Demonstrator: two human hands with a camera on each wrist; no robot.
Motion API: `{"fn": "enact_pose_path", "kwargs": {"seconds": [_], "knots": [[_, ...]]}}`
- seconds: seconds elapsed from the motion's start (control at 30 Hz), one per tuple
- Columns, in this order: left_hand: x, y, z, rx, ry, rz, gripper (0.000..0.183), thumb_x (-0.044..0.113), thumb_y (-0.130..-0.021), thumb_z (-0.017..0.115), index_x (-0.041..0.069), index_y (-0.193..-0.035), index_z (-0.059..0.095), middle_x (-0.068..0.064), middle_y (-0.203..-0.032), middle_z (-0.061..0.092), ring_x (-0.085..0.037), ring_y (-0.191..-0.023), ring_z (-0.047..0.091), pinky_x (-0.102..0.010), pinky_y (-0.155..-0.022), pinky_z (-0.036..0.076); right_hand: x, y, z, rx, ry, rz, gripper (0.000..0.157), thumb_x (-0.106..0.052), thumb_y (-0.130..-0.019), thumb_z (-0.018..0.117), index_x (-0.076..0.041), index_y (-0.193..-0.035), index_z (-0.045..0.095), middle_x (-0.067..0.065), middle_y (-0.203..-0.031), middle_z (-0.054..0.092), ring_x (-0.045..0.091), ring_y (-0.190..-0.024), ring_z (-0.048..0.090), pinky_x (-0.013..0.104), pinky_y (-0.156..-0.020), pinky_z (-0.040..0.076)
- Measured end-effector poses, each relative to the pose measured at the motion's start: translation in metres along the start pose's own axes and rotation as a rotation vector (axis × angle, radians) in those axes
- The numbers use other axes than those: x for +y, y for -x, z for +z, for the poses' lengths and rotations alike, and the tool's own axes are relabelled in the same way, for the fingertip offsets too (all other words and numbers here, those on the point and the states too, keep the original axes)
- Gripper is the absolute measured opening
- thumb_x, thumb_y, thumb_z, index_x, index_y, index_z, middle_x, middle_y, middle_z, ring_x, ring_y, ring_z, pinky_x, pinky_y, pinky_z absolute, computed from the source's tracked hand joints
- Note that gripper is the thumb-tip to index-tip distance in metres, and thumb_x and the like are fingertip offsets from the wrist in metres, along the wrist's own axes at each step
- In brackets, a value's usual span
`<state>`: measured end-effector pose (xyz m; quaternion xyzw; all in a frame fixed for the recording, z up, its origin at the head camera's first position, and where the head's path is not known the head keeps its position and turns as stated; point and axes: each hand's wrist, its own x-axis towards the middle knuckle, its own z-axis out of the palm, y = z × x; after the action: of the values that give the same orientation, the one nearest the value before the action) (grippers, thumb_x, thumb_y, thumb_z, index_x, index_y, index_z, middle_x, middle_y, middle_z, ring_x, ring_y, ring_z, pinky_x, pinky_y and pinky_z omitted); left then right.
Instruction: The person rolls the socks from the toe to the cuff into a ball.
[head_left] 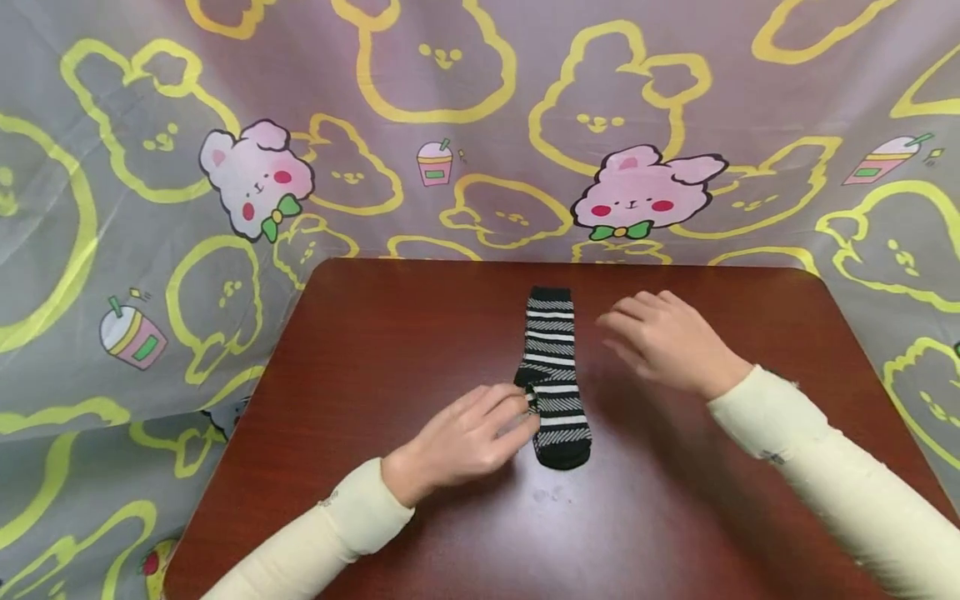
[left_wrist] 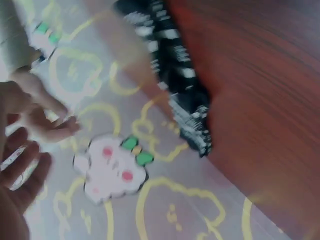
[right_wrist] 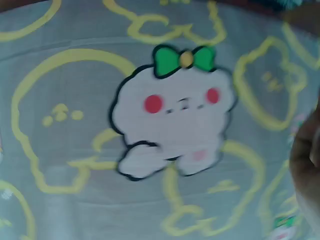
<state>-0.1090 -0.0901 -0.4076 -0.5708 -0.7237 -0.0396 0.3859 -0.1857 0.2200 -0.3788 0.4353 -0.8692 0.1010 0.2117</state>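
a broad stretch of table (head_left: 367,333) runs from the left edge to the left hand (head_left: 474,433), its fingers at the near side of a striped sock (head_left: 553,342); i cannot tell whether they pinch it. the sock lies mid-table, cuff towards the far edge. the right hand (head_left: 667,346), loosely bent, holds nothing, with room before the right edge.

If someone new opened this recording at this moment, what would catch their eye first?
Probably the black-and-white striped sock lying on the glossy reddish-brown table, with its toe end toward the person. The left hand is at the sock's left edge, while the right hand is apart from it, to its right. Next would be the patterned cloth behind the table, with its yellow outlines and pink cartoon faces.
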Motion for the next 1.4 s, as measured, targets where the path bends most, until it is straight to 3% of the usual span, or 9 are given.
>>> {"fn": "enact_pose_path", "kwargs": {"seconds": [0.07, 0.17, 0.27, 0.37, 0.47, 0.67, 0.9, 1.2, 1.4], "knots": [[-0.001, 0.001, 0.004, -0.002, -0.025, 0.147, 0.02, 0.006, -0.094, 0.051, 0.007, -0.1, 0.07, -0.008, -0.098, 0.065, -0.025, -0.095, 0.064, -0.032, -0.073, 0.053, -0.017, 0.013, 0.002, 0.039, 0.024, -0.148, 0.019, -0.017, -0.092, 0.065, -0.005, -0.105, 0.071, 0.008, -0.095, 0.068, 0.029, -0.084, 0.061, 0.044, -0.068, 0.044], [0.004, 0.007, 0.02, -0.036, -0.005, 0.287, 0.02, 0.012, -0.096, 0.049, 0.011, -0.1, 0.069, -0.004, -0.095, 0.064, -0.022, -0.089, 0.063, -0.032, -0.07, 0.051, -0.039, 0.033, 0.018, 0.087, 0.051, -0.336, 0.022, -0.016, -0.099, 0.05, -0.006, -0.101, 0.07, 0.006, -0.092, 0.065, 0.027, -0.08, 0.058, 0.045, -0.069, 0.044], [0.013, 0.016, 0.045, -0.074, 0.027, 0.362, 0.023, 0.016, -0.099, 0.045, 0.014, -0.102, 0.068, -0.001, -0.094, 0.063, -0.019, -0.083, 0.06, -0.031, -0.068, 0.049, -0.053, 0.051, 0.043, 0.139, 0.067, -0.472, 0.024, -0.013, -0.1, 0.047, -0.008, -0.098, 0.07, 0.004, -0.09, 0.064, 0.024, -0.078, 0.058, 0.046, -0.068, 0.045], [0.021, 0.02, 0.066, -0.093, 0.039, 0.398, 0.028, 0.016, -0.102, 0.04, 0.016, -0.103, 0.068, 0.001, -0.093, 0.062, -0.017, -0.079, 0.059, -0.031, -0.067, 0.049, -0.06, 0.064, 0.066, 0.164, 0.062, -0.538, 0.025, -0.012, -0.099, 0.046, -0.009, -0.098, 0.071, 0.004, -0.091, 0.065, 0.023, -0.078, 0.06, 0.045, -0.069, 0.046], [0.024, 0.02, 0.078, -0.113, 0.045, 0.406, 0.03, 0.016, -0.102, 0.038, 0.015, -0.105, 0.068, 0.001, -0.091, 0.062, -0.016, -0.078, 0.059, -0.031, -0.067, 0.049, -0.063, 0.07, 0.081, 0.186, 0.043, -0.561, 0.023, -0.015, -0.098, 0.048, -0.009, -0.096, 0.071, 0.004, -0.092, 0.066, 0.022, -0.078, 0.061, 0.043, -0.069, 0.047], [0.023, 0.014, 0.085, -0.176, 0.05, 0.42, 0.028, 0.015, -0.102, 0.039, 0.015, -0.107, 0.067, 0.004, -0.084, 0.057, -0.013, -0.071, 0.054, -0.027, -0.062, 0.045, -0.064, 0.074, 0.095, 0.225, 0.049, -0.568, 0.021, -0.012, -0.093, 0.05, -0.007, -0.093, 0.07, 0.003, -0.086, 0.064, 0.021, -0.073, 0.059, 0.042, -0.067, 0.047], [0.024, 0.019, 0.093, -0.176, 0.038, 0.423, 0.031, 0.011, -0.101, 0.035, 0.017, -0.098, 0.066, 0.006, -0.076, 0.055, -0.012, -0.064, 0.053, -0.027, -0.059, 0.046, -0.069, 0.078, 0.107, 0.224, 0.053, -0.555, 0.023, -0.012, -0.096, 0.047, -0.007, -0.092, 0.07, 0.004, -0.086, 0.065, 0.021, -0.072, 0.061, 0.04, -0.067, 0.049], [0.028, 0.019, 0.096, -0.199, 0.064, 0.35, 0.025, 0.008, -0.096, 0.041, 0.017, -0.086, 0.061, 0.006, -0.071, 0.053, -0.01, -0.059, 0.049, -0.025, -0.056, 0.046, -0.075, 0.082, 0.114, 0.223, 0.047, -0.537, 0.025, -0.01, -0.099, 0.046, -0.005, -0.09, 0.069, 0.005, -0.086, 0.066, 0.018, -0.071, 0.061, 0.033, -0.062, 0.049], [0.029, 0.018, 0.094, -0.205, 0.093, 0.299, 0.018, 0.016, -0.096, 0.046, 0.016, -0.087, 0.061, 0.006, -0.073, 0.055, -0.01, -0.062, 0.053, -0.025, -0.058, 0.047, -0.076, 0.084, 0.114, 0.247, 0.03, -0.514, 0.026, -0.01, -0.1, 0.046, -0.004, -0.092, 0.07, 0.007, -0.088, 0.068, 0.02, -0.07, 0.062, 0.033, -0.063, 0.05]]}}
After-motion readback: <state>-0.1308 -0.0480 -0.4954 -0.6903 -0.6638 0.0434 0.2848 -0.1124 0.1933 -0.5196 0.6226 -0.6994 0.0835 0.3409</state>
